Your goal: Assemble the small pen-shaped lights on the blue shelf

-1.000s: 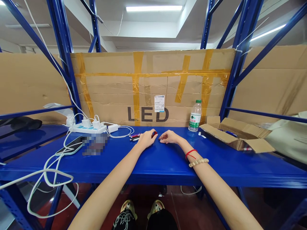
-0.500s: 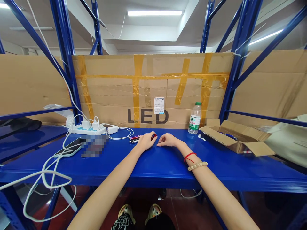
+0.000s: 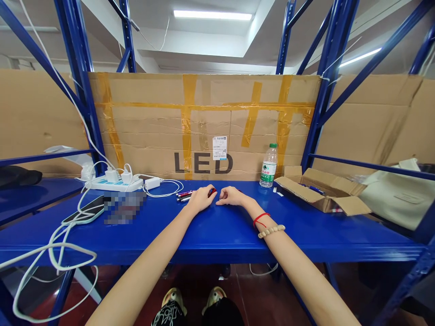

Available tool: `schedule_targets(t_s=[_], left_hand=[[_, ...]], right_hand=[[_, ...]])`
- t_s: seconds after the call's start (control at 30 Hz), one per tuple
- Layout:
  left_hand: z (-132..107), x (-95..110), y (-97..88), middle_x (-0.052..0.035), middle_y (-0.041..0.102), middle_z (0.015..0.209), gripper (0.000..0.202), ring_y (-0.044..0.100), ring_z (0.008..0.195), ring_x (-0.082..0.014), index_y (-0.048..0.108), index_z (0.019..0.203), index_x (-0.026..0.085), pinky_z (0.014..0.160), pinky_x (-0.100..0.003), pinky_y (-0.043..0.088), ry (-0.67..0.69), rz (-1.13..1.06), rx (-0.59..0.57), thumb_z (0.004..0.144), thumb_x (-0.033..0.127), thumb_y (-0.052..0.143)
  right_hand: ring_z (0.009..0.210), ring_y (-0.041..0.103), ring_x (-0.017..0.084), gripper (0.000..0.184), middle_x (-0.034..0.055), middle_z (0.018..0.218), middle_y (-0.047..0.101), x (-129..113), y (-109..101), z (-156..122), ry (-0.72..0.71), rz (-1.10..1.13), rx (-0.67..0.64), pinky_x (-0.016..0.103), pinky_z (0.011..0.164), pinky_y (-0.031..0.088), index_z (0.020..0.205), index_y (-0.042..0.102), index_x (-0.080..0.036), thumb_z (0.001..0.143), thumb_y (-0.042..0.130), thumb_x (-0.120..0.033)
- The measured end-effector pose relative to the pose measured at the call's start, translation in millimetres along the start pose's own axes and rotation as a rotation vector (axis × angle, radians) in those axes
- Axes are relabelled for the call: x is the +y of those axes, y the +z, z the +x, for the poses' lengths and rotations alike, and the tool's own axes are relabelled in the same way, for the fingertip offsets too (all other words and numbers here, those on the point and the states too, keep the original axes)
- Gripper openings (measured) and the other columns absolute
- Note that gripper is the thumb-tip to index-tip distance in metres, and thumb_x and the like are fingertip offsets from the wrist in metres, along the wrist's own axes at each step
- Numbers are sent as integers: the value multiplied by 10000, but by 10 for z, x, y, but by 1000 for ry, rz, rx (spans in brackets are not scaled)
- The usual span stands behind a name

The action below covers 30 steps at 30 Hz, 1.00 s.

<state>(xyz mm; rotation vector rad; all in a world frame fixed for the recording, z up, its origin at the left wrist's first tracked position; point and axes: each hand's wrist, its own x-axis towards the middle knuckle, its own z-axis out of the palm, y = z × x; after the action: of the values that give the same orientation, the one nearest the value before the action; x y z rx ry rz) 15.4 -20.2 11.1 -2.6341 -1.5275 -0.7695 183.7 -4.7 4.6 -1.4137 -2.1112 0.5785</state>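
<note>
My left hand [image 3: 201, 198] is closed in the middle of the blue shelf top [image 3: 217, 233]. A red pen [image 3: 212, 192] shows at its fingertips, mostly covered by the fingers. Just left of this hand lie several pens [image 3: 184, 194], side by side and partly hidden behind it. My right hand [image 3: 231, 196] rests on the surface a short gap to the right, fingers curled into a pinch. What is in that pinch, if anything, is too small and covered to name; a tiny dark bit shows behind the knuckles.
A water bottle [image 3: 268, 166] stands at the back right, near small white paper scraps [image 3: 277, 192]. An open cardboard box [image 3: 306, 192] with pens inside sits further right, by a pale bag [image 3: 397, 194]. On the left are a power strip [image 3: 117, 183], white cables [image 3: 64, 244] and a phone [image 3: 84, 210].
The whole view has shifted slightly, with everything sitting a little further left. Both hands keep nearly the same place and pose; the right fingers have moved only slightly.
</note>
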Motion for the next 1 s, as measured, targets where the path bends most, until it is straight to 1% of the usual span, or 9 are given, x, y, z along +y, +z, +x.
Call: schedule_targets(t_s=[0.23, 0.43, 0.57, 0.67, 0.83, 1.0], left_hand=[[-2, 5, -8, -24, 659, 970, 256, 602, 886, -197, 545, 990, 258, 717, -296, 435, 11, 3, -7, 855, 378, 364], [0, 14, -17, -25, 661, 956, 256, 600, 887, -191, 547, 1003, 256, 728, -290, 438, 3, 13, -26, 854, 367, 372], [7, 8, -1, -22, 663, 946, 261, 602, 883, -193, 554, 990, 260, 724, -291, 441, 6, 22, -13, 855, 380, 364], [7, 4, 5, -20, 666, 934, 261, 605, 882, -196, 557, 974, 261, 714, -289, 443, 1, 20, -6, 852, 387, 363], [4, -20, 25, -18, 667, 934, 253, 609, 884, -199, 552, 967, 261, 697, -288, 447, 25, 16, 3, 849, 385, 365], [10, -50, 56, -25, 663, 954, 264, 610, 900, -215, 539, 971, 251, 693, -306, 454, 62, 23, 21, 854, 401, 355]], right_hand=[[550, 537, 87, 324, -16, 589, 589, 30, 11, 23, -11, 5, -32, 189, 507, 412, 647, 556, -149, 525, 761, -368], [501, 514, 75, 328, -24, 568, 590, 47, 25, 30, -31, -29, -18, 188, 487, 395, 661, 565, -157, 575, 723, -432], [463, 500, 70, 321, -28, 569, 594, 65, 35, 48, -45, -31, -26, 193, 472, 392, 686, 577, -161, 599, 707, -441], [464, 508, 78, 292, -16, 600, 613, 66, 33, 50, -62, -27, -44, 201, 473, 401, 714, 597, -157, 607, 710, -404], [540, 555, 99, 150, -6, 627, 622, 6, 21, 5, -130, -69, -48, 208, 537, 425, 745, 619, -152, 670, 664, -275], [526, 547, 92, 72, -1, 685, 631, -3, 37, 8, -149, -141, -10, 216, 551, 424, 763, 624, -163, 732, 589, -217]])
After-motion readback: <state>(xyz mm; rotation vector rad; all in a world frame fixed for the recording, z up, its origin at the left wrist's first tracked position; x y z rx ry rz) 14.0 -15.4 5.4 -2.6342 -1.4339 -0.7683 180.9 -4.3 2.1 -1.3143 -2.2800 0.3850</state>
